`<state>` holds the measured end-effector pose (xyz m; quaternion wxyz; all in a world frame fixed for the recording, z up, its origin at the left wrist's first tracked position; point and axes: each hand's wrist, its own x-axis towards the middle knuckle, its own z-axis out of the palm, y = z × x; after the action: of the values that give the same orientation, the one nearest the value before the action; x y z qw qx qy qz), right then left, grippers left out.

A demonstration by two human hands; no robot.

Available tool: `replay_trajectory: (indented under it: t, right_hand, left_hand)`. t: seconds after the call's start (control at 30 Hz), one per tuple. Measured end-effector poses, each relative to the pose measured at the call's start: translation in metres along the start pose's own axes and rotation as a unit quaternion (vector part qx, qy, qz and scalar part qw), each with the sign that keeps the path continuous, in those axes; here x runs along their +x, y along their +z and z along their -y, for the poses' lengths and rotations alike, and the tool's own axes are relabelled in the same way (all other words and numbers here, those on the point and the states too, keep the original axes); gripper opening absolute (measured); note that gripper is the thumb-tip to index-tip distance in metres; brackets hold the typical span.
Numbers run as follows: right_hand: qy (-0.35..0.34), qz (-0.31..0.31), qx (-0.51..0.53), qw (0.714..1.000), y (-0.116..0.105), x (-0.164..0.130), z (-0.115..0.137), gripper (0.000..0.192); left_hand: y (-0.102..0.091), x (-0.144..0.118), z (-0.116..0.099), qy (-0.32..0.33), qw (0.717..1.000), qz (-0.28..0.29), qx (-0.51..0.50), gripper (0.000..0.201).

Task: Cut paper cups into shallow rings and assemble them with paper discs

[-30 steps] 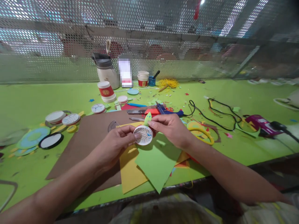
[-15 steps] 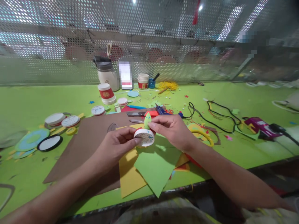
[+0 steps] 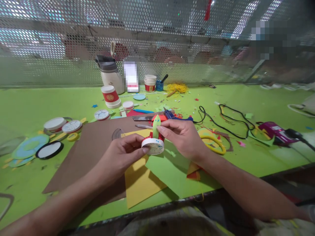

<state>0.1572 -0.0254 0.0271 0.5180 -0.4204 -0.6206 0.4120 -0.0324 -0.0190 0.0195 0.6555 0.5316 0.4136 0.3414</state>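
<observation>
Both hands hold a small cut paper cup piece (image 3: 153, 145), white with a red rim, above the sheets on the table. My left hand (image 3: 123, 152) pinches its left edge. My right hand (image 3: 183, 136) grips its right side, fingers pressing a green leaf-shaped cutout (image 3: 156, 125) that stands upright on it. Under the hands lie a yellow sheet (image 3: 139, 178), a green sheet (image 3: 169, 170) and a brown cardboard sheet (image 3: 93, 147).
Behind the hands lie scissors (image 3: 145, 118) and a blue glue gun (image 3: 176, 116) with a black cable (image 3: 228, 121). A second, purple glue gun (image 3: 275, 131) is at right. Round lids and paper rings (image 3: 49, 149) sit at left. A red-and-white cup (image 3: 109, 96), a jug (image 3: 110, 73) and a perforated metal screen stand at the back.
The cup piece has tilted from face-on to nearly flat, its red rim now showing, and the green cutout stands taller on it. Both hands stayed in about the same place.
</observation>
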Motion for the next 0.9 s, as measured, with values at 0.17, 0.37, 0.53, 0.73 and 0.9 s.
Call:
replay_trajectory:
  t: [0.17, 0.37, 0.53, 0.73, 0.9]
  right_hand:
    - [-0.006, 0.000, -0.008, 1.000, 0.004, -0.002, 0.001, 0.015]
    - [-0.009, 0.016, -0.016, 1.000, 0.001, -0.003, 0.002, 0.015]
    - [-0.006, 0.059, -0.022, 0.998, -0.002, -0.004, 0.002, 0.015]
    - [0.006, 0.064, -0.006, 0.998, -0.004, -0.002, 0.003, 0.014]
    - [0.022, 0.068, 0.018, 0.997, -0.007, 0.000, 0.001, 0.009]
  left_hand:
    - [0.004, -0.002, -0.001, 0.001, 1.000, -0.018, -0.021, 0.012]
    - [0.002, 0.000, -0.002, 0.002, 1.000, -0.022, -0.020, 0.011]
    - [-0.001, 0.001, 0.000, 0.005, 1.000, -0.005, -0.016, 0.012]
    - [-0.005, 0.004, 0.002, 0.011, 1.000, 0.019, -0.013, 0.011]
    - [-0.005, 0.004, -0.001, -0.003, 0.999, 0.030, -0.016, 0.013]
